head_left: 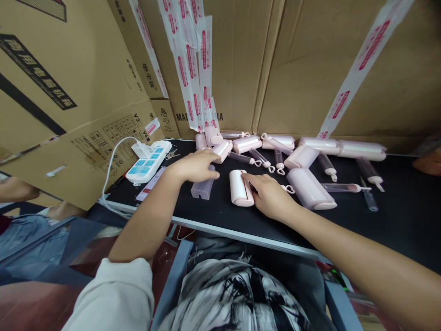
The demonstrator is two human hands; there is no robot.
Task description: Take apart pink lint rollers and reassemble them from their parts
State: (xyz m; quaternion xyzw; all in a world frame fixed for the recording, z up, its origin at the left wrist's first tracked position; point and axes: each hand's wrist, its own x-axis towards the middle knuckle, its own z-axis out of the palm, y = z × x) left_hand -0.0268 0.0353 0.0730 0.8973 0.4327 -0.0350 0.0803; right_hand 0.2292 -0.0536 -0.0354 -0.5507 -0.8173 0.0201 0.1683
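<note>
My left hand (195,165) reaches over a clear plastic cover (204,185), and its fingertips touch a pink lint roller (222,149) at the edge of the pile. The fingers are stretched forward and hold nothing. My right hand (270,195) lies flat on the black table (396,216), its fingers spread and resting against a pink roller case (240,187). Behind both hands lie several pink roller cases and clear handles, among them a large case (311,187) just right of my right hand.
A white power strip (149,162) with a cable sits at the table's left end. Cardboard boxes (79,92) and sheets wall in the back and left, with pink printed tape strips (196,69) hanging down. A person's arm (17,188) shows at far left.
</note>
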